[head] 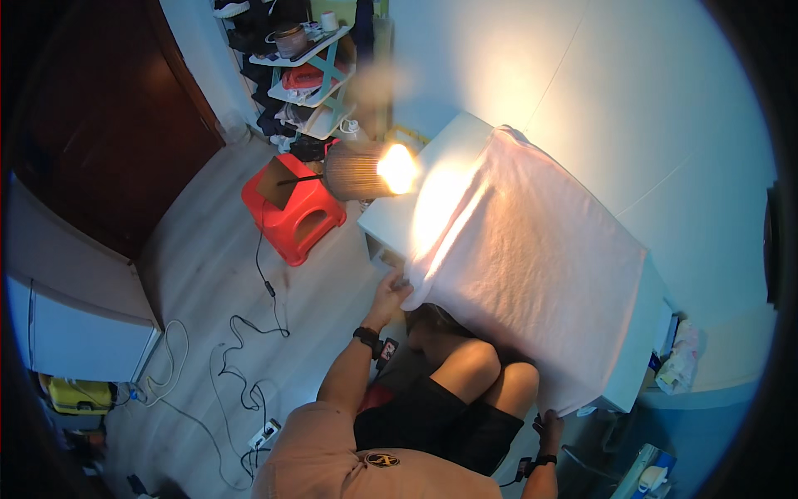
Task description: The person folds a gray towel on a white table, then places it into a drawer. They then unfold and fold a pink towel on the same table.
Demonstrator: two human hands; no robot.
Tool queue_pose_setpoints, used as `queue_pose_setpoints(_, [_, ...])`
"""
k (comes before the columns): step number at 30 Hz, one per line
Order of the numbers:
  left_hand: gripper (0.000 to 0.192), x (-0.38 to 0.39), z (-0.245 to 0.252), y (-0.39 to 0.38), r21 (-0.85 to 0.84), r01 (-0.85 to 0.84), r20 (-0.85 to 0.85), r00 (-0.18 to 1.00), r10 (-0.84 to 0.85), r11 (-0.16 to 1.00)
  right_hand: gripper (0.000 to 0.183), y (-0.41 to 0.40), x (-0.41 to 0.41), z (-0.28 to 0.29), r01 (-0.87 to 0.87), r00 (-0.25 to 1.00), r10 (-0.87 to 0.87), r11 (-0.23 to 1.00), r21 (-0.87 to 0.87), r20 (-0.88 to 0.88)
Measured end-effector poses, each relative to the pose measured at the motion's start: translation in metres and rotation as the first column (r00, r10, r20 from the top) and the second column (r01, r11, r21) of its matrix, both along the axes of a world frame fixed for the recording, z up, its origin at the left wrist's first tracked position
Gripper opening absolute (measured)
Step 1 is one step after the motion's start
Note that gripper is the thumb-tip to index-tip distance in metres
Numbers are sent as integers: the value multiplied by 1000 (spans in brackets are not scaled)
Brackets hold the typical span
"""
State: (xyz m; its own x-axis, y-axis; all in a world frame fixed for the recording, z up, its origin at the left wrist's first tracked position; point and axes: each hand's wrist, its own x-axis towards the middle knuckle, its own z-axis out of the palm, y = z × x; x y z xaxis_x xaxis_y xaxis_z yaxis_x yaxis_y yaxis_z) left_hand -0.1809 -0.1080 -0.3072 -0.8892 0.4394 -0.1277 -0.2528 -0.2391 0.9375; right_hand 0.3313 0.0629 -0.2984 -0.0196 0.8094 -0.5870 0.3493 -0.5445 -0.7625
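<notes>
A pale pink cloth (536,262) lies spread over a white desk (399,218) and hangs over its front edge. My left hand (394,292) pinches the cloth's near left corner, just off the desk's edge. At the near right corner, my right hand (550,425) grips the cloth between thumb and fingers. Small creases and a long fold run along the cloth's left side, where the light is very bright. Each wrist wears a black strap with a small device. My knees are partly under the hanging cloth.
A lit lamp (368,169) stands left of the desk, by a red plastic stool (293,209). Cables and a power strip (264,433) lie on the floor. A folding shelf (305,93) holds jars and bags. A plastic bag (679,358) is beyond the desk's right side.
</notes>
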Motion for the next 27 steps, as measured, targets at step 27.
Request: queue_pose_setpoints(27, [17,-6,49,-54,-421,177,-105,965,-242,890,32,-1,9,-2,15,999,-13,999,40,-41])
